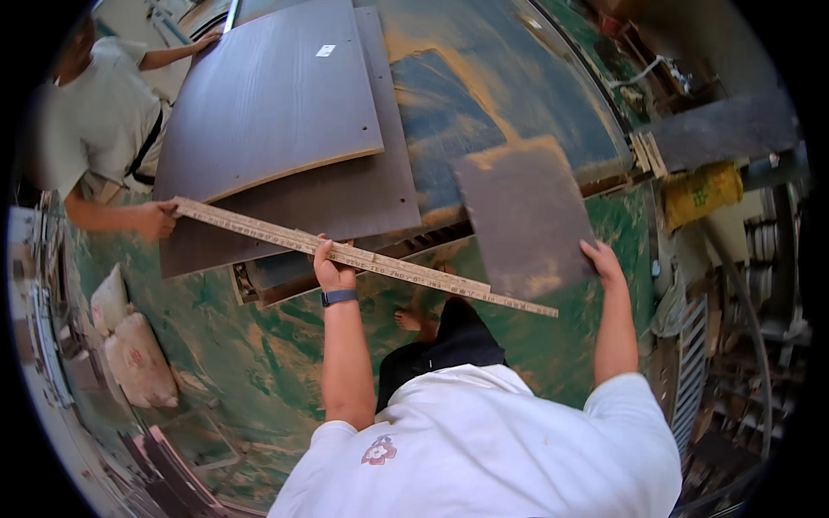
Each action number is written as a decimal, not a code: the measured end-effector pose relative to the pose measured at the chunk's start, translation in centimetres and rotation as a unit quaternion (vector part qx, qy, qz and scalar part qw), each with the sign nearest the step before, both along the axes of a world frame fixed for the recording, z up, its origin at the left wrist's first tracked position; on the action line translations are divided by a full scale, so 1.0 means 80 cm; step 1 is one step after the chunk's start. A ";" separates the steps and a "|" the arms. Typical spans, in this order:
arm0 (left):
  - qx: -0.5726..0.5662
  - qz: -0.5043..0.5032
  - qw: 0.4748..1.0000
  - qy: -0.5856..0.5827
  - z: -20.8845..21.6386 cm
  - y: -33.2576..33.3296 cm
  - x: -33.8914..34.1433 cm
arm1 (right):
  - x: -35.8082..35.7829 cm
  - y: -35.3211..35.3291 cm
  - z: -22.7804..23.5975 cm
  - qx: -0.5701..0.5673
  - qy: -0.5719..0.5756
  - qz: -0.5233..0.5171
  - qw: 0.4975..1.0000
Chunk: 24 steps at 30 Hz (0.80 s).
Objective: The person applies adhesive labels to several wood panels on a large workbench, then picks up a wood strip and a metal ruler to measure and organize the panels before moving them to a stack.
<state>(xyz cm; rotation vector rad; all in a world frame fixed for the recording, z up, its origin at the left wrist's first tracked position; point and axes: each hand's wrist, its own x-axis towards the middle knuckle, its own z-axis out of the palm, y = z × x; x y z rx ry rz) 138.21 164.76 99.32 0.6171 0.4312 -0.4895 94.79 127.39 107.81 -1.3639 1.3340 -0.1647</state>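
At the far left a co-worker's hand [158, 219] is gripping the left end of a long pale strip of board [363, 257], which is lying seen edge-on, its face marked with small print I am leaving unread; its long axis is running from that upper-left end down and to the right, ending just below the small dark panel [524, 216]. Moving rightward, the left hand [333, 269] is closing over the strip near its middle, fingers curling around the upper edge and thumb underneath, so it is holding the strip rather than resting on it; a dark band is sitting on that wrist. Behind the strip, large dark brown panels [276, 112] are lying stacked on the green, dust-strewn floor [259, 345]. Further right, the right hand [604, 263] is pressing on the lower right corner of the small dark panel, fingers laid flat along its edge; whether they are wrapping beneath it I cannot tell. The strip's free right end is lying between the two hands, nearer to the right one, yet only the left hand is touching it.
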 end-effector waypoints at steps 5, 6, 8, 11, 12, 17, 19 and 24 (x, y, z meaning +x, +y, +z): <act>0.037 -0.025 0.999 0.017 0.051 0.029 -0.027 | -0.143 0.021 0.077 -0.039 0.003 0.004 0.999; 0.040 -0.019 0.999 0.008 0.083 0.038 -0.044 | -0.158 0.035 0.089 -0.048 0.007 -0.001 0.999; 0.041 0.013 0.999 -0.007 0.101 0.070 -0.070 | -0.182 0.056 0.111 -0.073 0.002 0.016 0.997; 0.058 0.068 0.994 -0.057 0.085 0.125 -0.096 | -0.207 0.066 0.111 -0.084 0.041 0.054 0.994; 0.052 0.096 0.993 -0.041 0.089 0.140 -0.107 | -0.195 0.079 0.113 -0.089 0.049 0.069 0.992; 0.147 0.241 0.954 -0.101 0.080 0.238 -0.143 | -0.223 0.067 0.030 -0.217 0.411 0.354 0.812; 0.199 0.304 0.926 -0.099 0.059 0.304 -0.144 | -0.230 0.056 -0.038 -0.170 0.523 0.474 0.687; 0.340 0.467 0.815 -0.042 0.075 0.518 -0.133 | -0.152 0.182 -0.108 -0.098 0.559 0.633 0.527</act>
